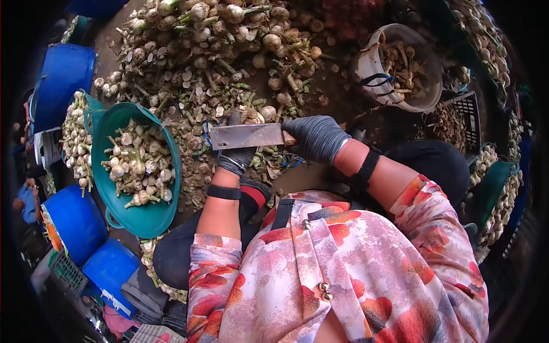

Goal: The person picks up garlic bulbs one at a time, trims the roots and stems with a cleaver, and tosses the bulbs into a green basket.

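My right hand (318, 138), in a grey glove, is closed round the wooden handle of a cleaver (246, 136). The broad, stained blade points left and crosses in front of my gloved left hand (237, 158). Most of the left fingers are hidden behind the blade; one shows above it, against a garlic bulb (250, 116) that the hand seems to grip. Beyond both hands lies a large heap of garlic (211, 34) with stems. Cut stalks and trimmings (211, 103) cover the ground around the blade.
On my left stands a green tub (176, 171) with garlic bulbs in it. A white bucket (366, 68) with cut stems stands at the upper right, near a black crate (470, 111). Blue barrels (74, 214) line the left side; a garlic-covered tub (493, 194) stands right.
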Demonstrator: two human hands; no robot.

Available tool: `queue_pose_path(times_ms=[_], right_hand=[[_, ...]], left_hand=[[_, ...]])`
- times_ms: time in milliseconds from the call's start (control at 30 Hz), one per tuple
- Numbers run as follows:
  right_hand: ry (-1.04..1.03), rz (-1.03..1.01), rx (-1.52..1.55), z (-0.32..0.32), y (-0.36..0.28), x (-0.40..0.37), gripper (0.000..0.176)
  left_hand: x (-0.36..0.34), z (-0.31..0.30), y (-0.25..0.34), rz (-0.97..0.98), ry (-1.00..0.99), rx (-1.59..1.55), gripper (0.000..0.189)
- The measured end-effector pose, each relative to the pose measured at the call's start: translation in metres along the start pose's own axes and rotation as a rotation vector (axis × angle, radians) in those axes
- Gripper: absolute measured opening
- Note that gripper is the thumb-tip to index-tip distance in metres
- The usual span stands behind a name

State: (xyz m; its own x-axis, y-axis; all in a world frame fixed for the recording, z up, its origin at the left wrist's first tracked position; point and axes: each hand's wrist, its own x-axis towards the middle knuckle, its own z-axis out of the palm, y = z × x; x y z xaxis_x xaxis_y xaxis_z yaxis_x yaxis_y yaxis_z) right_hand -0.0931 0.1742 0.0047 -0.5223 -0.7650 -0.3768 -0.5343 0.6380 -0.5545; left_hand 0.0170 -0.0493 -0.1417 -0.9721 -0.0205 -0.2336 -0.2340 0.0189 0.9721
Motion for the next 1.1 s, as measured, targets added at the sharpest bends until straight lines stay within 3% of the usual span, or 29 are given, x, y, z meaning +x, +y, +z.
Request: queue_pose_path(times_ms=[67,133,200,267,367,433,500,533,567,633,700,767,833,900,1000,1100], right_hand=[[0.023,-0.016,0.0,0.0,-0.002,-0.004,0.021],[0.026,-0.013,0.001,0.003,-0.003,-0.007,0.02],[0.012,0.009,0.003,0.006,-0.004,-0.009,0.02],[0.058,-0.013,0.027,0.014,0.003,-0.011,0.02],[-0.005,0.027,-0.004,0.021,0.017,-0.012,0.023],[-0.027,0.154,0.039,0.023,0.036,-0.006,0.026],[0.008,0.369,0.182,0.03,0.072,0.002,0.03],[-0.035,0.4,0.183,0.029,0.099,-0.003,0.032],[-0.08,0.42,0.186,0.021,0.103,-0.003,0.035],[0.101,0.347,0.204,0.016,0.079,-0.002,0.033],[0.284,0.264,0.258,0.005,0.054,0.001,0.031],[0.237,0.231,0.39,0.007,0.035,-0.005,0.032],[0.199,0.152,0.375,-0.003,0.014,-0.009,0.035],[0.223,0.082,0.448,0.006,0.001,-0.016,0.039],[0.194,0.027,0.502,0.012,-0.016,-0.018,0.038],[0.148,0.134,0.566,0.032,-0.01,-0.009,0.039]], left_hand=[[0.0,0.005,-0.009,0.076,0.032,0.271,0.041],[-0.002,0.009,-0.007,-0.026,-0.008,0.609,0.047],[-0.008,0.022,-0.007,-0.049,0.053,0.22,0.043],[-0.014,0.03,0.004,-0.042,0.055,0.213,0.043],[-0.017,0.034,0.051,0.022,-0.015,0.781,0.051],[-0.014,0.05,0.038,0.204,0.347,0.718,0.058],[-0.022,0.063,0.119,0.062,0.414,0.411,0.057],[-0.023,0.061,0.132,0.177,0.439,0.401,0.057],[-0.021,0.052,0.142,0.255,0.435,0.552,0.058],[-0.018,0.04,0.15,0.389,0.498,0.826,0.063],[-0.007,0.029,0.146,0.327,0.523,0.725,0.052],[-0.005,0.032,0.136,0.121,0.508,0.176,0.046],[-0.005,0.028,0.135,0.044,0.604,-0.171,0.037],[-0.006,0.021,0.12,0.047,0.549,-0.813,0.041],[-0.01,0.023,0.113,-0.036,0.459,-1.254,0.036],[-0.016,0.027,0.116,-0.247,0.506,-1.566,0.044]])
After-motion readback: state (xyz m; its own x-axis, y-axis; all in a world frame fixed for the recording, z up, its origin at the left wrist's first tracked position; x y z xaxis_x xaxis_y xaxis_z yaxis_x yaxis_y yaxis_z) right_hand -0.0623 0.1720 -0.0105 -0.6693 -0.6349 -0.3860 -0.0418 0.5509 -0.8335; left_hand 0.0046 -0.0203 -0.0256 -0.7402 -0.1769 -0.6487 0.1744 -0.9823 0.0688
